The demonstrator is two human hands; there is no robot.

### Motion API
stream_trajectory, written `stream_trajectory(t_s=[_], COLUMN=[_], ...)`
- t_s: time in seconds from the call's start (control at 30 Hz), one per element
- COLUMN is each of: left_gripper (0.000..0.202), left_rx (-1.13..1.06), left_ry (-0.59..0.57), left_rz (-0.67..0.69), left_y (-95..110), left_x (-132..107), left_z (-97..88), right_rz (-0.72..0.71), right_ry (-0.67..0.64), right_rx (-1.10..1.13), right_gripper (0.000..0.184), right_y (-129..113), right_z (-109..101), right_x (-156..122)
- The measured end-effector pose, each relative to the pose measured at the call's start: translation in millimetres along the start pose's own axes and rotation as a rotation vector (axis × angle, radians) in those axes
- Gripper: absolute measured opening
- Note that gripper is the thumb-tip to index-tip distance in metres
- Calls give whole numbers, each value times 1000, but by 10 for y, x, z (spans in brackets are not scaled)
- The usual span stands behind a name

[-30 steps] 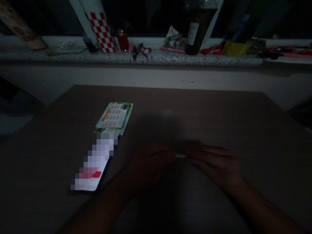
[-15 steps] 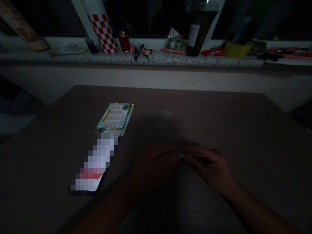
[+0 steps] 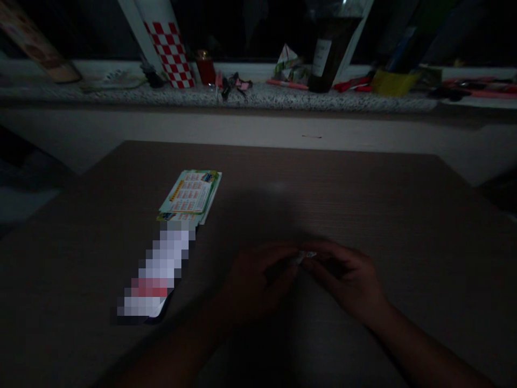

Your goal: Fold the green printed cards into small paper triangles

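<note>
The room is very dark. My left hand [image 3: 254, 277] and my right hand [image 3: 347, 275] meet over the brown table [image 3: 363, 194], fingertips pinched together. Between them shows a small pale scrap [image 3: 306, 255], maybe paper, held by both hands. Most of it is hidden by the fingers. To the left lie a stack of colourful printed cards [image 3: 191, 195] and, in front of it, a lit phone [image 3: 155, 277] with a blurred screen.
Behind the table runs a speckled stone sill [image 3: 258, 97] crowded with things: a red-and-white checked tube [image 3: 169, 48], a small red jar [image 3: 205, 69], a dark bottle [image 3: 327, 51], a yellow container [image 3: 390, 81], pens and clips.
My hands have drawn closer together, so less of the pale scrap shows between the fingertips. The cards and phone have not moved.
</note>
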State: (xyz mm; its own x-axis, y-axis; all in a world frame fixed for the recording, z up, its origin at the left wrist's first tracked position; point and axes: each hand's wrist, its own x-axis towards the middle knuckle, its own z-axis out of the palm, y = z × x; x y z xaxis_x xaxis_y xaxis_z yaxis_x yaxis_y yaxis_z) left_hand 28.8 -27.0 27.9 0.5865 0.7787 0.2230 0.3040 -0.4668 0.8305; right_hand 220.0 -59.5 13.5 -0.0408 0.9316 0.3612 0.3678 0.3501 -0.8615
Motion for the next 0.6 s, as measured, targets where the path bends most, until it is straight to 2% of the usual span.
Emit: stream_trajectory(t_s=[0.17, 0.4, 0.6], left_gripper=[24, 24, 21], left_rx=[-96, -205, -208], left_ry=[14, 16, 25], left_rz=[-133, -185, -222], left_y=[24, 20, 32], left_x=[15, 11, 21], left_z=[-6, 0, 2], right_rz=[-52, -123, -137], right_ry=[-25, -59, -86], right_rx=[-69, -143, -145], right_gripper=[20, 22, 25], right_y=[26, 0, 3], right_z=[-14, -40, -41], right_x=[-11, -8, -14])
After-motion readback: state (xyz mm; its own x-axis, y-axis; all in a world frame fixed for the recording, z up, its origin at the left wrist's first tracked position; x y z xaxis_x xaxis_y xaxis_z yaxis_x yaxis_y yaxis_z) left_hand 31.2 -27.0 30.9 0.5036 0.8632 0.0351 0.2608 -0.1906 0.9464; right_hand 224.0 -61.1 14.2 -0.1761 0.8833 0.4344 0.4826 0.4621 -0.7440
